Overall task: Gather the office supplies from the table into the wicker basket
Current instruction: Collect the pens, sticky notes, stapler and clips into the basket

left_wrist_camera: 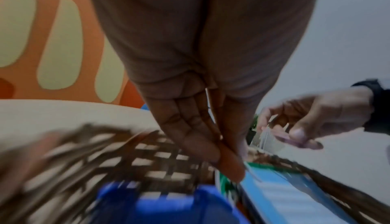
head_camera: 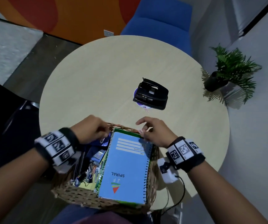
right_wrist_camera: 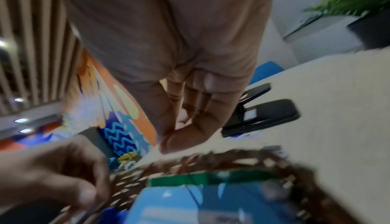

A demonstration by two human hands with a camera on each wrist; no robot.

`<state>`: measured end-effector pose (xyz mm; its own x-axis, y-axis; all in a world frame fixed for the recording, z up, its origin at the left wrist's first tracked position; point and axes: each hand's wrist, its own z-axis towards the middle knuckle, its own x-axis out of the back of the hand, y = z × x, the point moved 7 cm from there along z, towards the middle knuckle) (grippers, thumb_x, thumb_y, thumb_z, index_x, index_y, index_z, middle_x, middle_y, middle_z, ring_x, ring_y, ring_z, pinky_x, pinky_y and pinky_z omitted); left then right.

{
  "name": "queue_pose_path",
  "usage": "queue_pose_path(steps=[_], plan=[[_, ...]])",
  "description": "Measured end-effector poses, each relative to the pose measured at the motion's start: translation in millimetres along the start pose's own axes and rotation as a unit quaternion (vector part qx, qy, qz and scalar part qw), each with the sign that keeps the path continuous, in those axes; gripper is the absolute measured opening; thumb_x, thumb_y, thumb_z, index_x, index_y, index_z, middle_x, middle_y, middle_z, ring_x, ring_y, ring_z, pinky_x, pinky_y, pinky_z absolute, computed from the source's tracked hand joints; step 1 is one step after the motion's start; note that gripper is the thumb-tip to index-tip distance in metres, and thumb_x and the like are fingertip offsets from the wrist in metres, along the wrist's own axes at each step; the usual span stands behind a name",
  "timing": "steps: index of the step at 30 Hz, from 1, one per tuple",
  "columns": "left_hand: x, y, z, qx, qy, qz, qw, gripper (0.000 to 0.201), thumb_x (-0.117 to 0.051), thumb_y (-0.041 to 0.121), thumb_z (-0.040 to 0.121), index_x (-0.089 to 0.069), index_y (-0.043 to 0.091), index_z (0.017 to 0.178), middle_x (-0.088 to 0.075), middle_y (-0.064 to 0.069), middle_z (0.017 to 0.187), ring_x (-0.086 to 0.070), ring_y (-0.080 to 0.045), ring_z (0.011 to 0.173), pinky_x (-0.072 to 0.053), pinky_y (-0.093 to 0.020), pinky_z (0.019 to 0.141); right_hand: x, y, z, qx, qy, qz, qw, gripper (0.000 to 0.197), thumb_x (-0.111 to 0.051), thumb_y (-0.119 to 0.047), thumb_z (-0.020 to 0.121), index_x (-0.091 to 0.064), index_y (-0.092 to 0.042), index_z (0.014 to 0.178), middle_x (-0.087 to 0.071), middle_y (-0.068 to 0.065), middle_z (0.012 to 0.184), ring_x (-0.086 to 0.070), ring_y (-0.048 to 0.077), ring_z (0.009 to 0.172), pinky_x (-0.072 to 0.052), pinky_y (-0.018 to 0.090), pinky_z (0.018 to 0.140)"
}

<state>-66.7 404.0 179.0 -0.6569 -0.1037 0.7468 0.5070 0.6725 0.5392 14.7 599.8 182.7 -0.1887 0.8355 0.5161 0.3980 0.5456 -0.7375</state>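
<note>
The wicker basket [head_camera: 75, 194] stands at the table's near edge. A blue spiral notebook [head_camera: 126, 165] lies in it on a green one, beside clips and small blue items. My left hand [head_camera: 94, 130] is over the basket's far left rim, and its fingers [left_wrist_camera: 230, 166] pinch what looks like a thin wire paper clip. My right hand [head_camera: 147, 128] hovers over the far right corner, thumb and fingers pinching a small pink item [left_wrist_camera: 295, 141]. A black hole punch [head_camera: 151, 94] sits mid-table on a purple and white disc [head_camera: 143, 106], with a pink paper clip [head_camera: 145, 109] at its near edge.
The round beige table [head_camera: 97, 78] is bare apart from the punch group. A blue chair [head_camera: 159, 21] stands behind it. A potted plant [head_camera: 227, 70] is on the floor to the right. A cable hangs from my right wrist camera [head_camera: 168, 172].
</note>
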Motion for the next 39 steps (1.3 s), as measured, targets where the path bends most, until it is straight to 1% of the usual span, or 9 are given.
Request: queue_pose_path(steps=[2, 6, 11, 15, 18, 27, 32, 36, 39], plan=[[-17, -17, -23, 0.018, -0.038, -0.007, 0.999, 0.008, -0.066, 0.019, 0.084, -0.074, 0.017, 0.083, -0.075, 0.004, 0.078, -0.067, -0.009, 0.074, -0.049, -0.023, 0.073, -27, -15, -8, 0.023, -0.037, 0.0, 0.999, 0.026, -0.058, 0.003, 0.087, -0.064, -0.021, 0.094, -0.061, -0.002, 0.07, -0.062, 0.012, 0.058, -0.058, 0.035, 0.064], [-37, -40, -45, 0.029, -0.082, 0.031, 0.996, 0.018, -0.055, 0.022, 0.091, -0.072, 0.021, 0.085, -0.07, 0.011, 0.07, -0.061, 0.003, 0.064, -0.037, -0.005, 0.06, -70, -39, -15, 0.05, -0.079, -0.026, 0.995, 0.021, -0.055, 0.002, 0.088, -0.065, -0.017, 0.086, -0.065, 0.002, 0.069, -0.058, -0.005, 0.049, -0.055, 0.029, 0.067], [-12, -56, -44, 0.05, 0.018, 0.053, 0.997, 0.016, -0.055, 0.03, 0.09, -0.07, 0.025, 0.092, -0.075, 0.004, 0.082, -0.068, -0.017, 0.082, -0.052, -0.031, 0.075, -115, -63, -17, 0.07, -0.135, -0.053, 0.987, 0.021, -0.053, 0.004, 0.089, -0.071, -0.005, 0.09, -0.065, 0.003, 0.071, -0.058, -0.001, 0.057, -0.048, 0.017, 0.064], [4, -46, -38, 0.047, 0.058, 0.055, 0.996, 0.017, -0.058, 0.034, 0.088, -0.069, 0.024, 0.097, -0.075, -0.001, 0.088, -0.066, -0.023, 0.085, -0.048, -0.031, 0.072, -135, -79, -22, 0.092, -0.17, -0.049, 0.98, 0.019, -0.056, -0.005, 0.092, -0.071, -0.01, 0.102, -0.071, 0.002, 0.083, -0.065, 0.011, 0.074, -0.05, 0.021, 0.072], [10, -35, -27, 0.037, 0.062, 0.062, 0.995, 0.019, -0.056, 0.037, 0.088, -0.067, 0.026, 0.098, -0.074, -0.002, 0.091, -0.065, -0.025, 0.089, -0.051, -0.035, 0.075, -116, -71, -13, 0.082, -0.115, -0.072, 0.987, 0.023, -0.06, -0.01, 0.091, -0.068, -0.011, 0.112, -0.072, 0.009, 0.108, -0.067, 0.021, 0.096, -0.052, 0.031, 0.087], [23, 44, 81, -0.06, 0.025, 0.185, 0.98, 0.026, -0.055, 0.026, 0.09, -0.063, 0.021, 0.114, -0.063, -0.004, 0.118, -0.058, -0.027, 0.108, -0.048, -0.037, 0.084, 33, 25, 34, -0.064, 0.157, -0.17, 0.971, 0.016, -0.064, -0.014, 0.085, -0.072, -0.019, 0.097, -0.074, 0.005, 0.096, -0.067, 0.024, 0.087, -0.054, 0.035, 0.084], [0, 68, 161, -0.1, -0.041, 0.269, 0.957, 0.03, -0.056, 0.018, 0.09, -0.062, 0.02, 0.119, -0.057, -0.005, 0.129, -0.057, -0.029, 0.113, -0.049, -0.039, 0.088, 49, 72, 57, -0.108, 0.148, -0.172, 0.968, 0.017, -0.067, -0.017, 0.084, -0.071, -0.016, 0.1, -0.073, 0.008, 0.095, -0.066, 0.029, 0.088, -0.054, 0.036, 0.081], [-26, 80, 194, -0.127, -0.061, 0.276, 0.951, 0.02, -0.055, 0.025, 0.087, -0.07, 0.013, 0.096, -0.067, -0.009, 0.105, -0.063, -0.032, 0.097, -0.053, -0.037, 0.08, 37, 82, 74, -0.092, 0.133, -0.181, 0.97, 0.016, -0.071, -0.028, 0.081, -0.072, -0.015, 0.092, -0.071, 0.01, 0.097, -0.065, 0.033, 0.092, -0.054, 0.04, 0.082], [-39, 88, 208, -0.15, -0.053, 0.265, 0.951, 0.025, -0.054, 0.029, 0.087, -0.072, 0.014, 0.096, -0.068, -0.008, 0.1, -0.063, -0.029, 0.092, -0.052, -0.035, 0.078, 33, 87, 81, -0.08, 0.145, -0.193, 0.967, 0.018, -0.068, -0.029, 0.084, -0.071, -0.018, 0.097, -0.068, 0.006, 0.105, -0.063, 0.031, 0.096, -0.051, 0.036, 0.083]])
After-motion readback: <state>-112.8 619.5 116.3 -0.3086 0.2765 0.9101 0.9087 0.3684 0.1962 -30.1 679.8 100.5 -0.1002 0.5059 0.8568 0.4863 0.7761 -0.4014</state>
